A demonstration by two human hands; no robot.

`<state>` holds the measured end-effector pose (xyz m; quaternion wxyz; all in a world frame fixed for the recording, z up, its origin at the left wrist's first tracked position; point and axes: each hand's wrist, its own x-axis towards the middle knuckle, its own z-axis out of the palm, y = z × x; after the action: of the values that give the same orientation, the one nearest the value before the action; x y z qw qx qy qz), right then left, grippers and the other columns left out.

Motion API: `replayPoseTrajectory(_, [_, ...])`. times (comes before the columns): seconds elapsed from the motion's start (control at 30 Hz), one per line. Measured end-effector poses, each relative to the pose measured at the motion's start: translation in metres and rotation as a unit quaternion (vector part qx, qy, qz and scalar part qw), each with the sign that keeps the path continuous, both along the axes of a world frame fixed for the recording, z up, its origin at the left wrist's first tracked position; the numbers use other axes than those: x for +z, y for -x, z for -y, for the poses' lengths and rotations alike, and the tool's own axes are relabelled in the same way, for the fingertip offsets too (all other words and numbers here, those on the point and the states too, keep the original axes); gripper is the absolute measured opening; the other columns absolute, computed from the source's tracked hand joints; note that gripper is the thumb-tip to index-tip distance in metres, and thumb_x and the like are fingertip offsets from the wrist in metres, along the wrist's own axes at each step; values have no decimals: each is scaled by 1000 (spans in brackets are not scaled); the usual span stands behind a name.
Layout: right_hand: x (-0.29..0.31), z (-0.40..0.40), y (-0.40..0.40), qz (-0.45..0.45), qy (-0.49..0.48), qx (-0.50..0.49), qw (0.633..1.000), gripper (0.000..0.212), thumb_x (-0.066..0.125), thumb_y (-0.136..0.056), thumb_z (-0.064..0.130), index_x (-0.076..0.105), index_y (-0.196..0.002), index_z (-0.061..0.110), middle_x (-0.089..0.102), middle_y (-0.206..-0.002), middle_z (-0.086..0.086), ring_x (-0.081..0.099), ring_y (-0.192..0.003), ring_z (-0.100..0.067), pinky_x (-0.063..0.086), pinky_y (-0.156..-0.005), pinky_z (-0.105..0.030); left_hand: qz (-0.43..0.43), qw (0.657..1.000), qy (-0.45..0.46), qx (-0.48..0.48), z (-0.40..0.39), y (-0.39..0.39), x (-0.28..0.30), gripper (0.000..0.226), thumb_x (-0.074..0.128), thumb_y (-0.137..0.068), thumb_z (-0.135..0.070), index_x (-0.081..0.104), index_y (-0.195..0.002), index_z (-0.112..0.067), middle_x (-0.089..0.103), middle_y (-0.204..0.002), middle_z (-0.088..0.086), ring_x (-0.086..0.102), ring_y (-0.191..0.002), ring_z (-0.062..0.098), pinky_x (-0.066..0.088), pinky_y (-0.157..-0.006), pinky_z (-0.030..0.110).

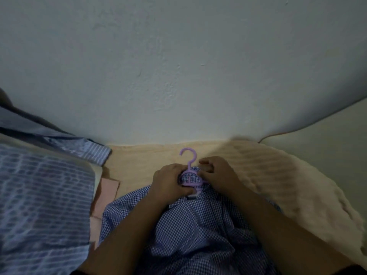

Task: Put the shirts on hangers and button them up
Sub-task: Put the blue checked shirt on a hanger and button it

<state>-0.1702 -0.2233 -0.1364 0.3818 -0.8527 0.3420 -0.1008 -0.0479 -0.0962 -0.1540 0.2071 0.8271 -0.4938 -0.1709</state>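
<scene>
While gripping the hanger [191, 176] neck from 9 o'clock, left hand [170, 182] curled round it; right hand [217, 174] pinching collar at 3 o'clock. Hook pointing to 12, shirt [198, 225] trailing to 6 on the bed [139, 161]. Both equally near.

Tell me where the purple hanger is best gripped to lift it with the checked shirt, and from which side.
Probably the neck of the purple hanger, just below its hook, approached from the wall side. That part alone sticks out clear of the checked shirt; the shoulders lie inside the collar, where the left hand and right hand grip.
</scene>
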Motion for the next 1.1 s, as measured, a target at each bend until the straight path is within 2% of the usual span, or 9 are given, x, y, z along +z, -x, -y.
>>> replayPoseTrajectory(0.1, [-5,0,-1,-11,-23,17,1000,42,68,-84,20,59,-125,13,56,-125,-4,54,-106,-12,38,-84,-19,33,999,-16,-24,1,-3,-8,86,57,-53,-76,56,-126,-31,61,-119,-7,53,-109,17,44,-91,35])
replayPoseTrajectory(0.3, [3,-8,6,22,-47,-19,998,40,67,-85,15,58,-124,15,60,-117,-4,54,-97,-10,41,-82,-20,11,997,80,1,-3,0,-2,63,80,-65,-42,60,-122,-24,63,-113,-4,56,-101,17,46,-86,32])
replayPoseTrajectory(0.43, [37,-10,18,66,-94,-93,989,40,69,-84,26,60,-120,11,63,-101,-3,60,-93,-16,47,-84,-27,49,986,160,-2,-12,6,32,61,80,-62,-37,60,-117,-22,61,-110,-6,58,-95,15,50,-80,31])
replayPoseTrajectory(0.53, [80,-17,29,94,-108,-101,985,28,64,-88,32,69,-103,9,69,-101,-4,62,-97,-19,49,-88,-31,87,974,211,-5,-23,15,69,66,82,-60,-37,59,-119,-20,59,-119,-6,60,-96,15,53,-79,31])
replayPoseTrajectory(0.67, [142,-42,50,191,-186,-142,953,3,67,-86,16,68,-85,18,71,-95,-6,66,-93,-24,54,-89,-40,134,959,249,17,-45,35,115,74,82,-60,-43,58,-127,-19,54,-128,4,61,-103,24,53,-84,42])
replayPoseTrajectory(0.8, [192,-71,75,267,-231,-169,920,11,65,-84,7,66,-86,18,69,-94,-7,65,-89,-22,54,-87,-40,151,941,302,2,-72,57,157,73,67,-61,-55,57,-126,-22,61,-119,3,59,-106,22,51,-82,47])
replayPoseTrajectory(1.0, [247,-108,121,344,-378,-130,849,25,59,-84,-8,57,-98,13,60,-84,-11,57,-68,-18,45,-59,-28,148,917,370,-14,-115,87,192,70,72,-60,-51,48,-123,-33,67,-107,-4,64,-95,17,52,-80,51])
replayPoseTrajectory(1.03, [251,-114,128,343,-359,-125,859,27,60,-84,-5,56,-104,12,60,-86,-11,57,-68,-18,45,-57,-26,137,918,372,-8,-120,91,195,71,75,-58,-49,51,-122,-32,66,-108,-6,63,-96,16,51,-82,51])
replayPoseTrajectory(1.1, [253,-127,139,256,-204,-93,940,37,68,-84,10,53,-117,15,61,-94,-7,60,-76,-15,47,-60,-22,114,925,362,4,-128,99,202,73,80,-56,-45,56,-122,-28,64,-111,-9,62,-101,14,47,-89,48])
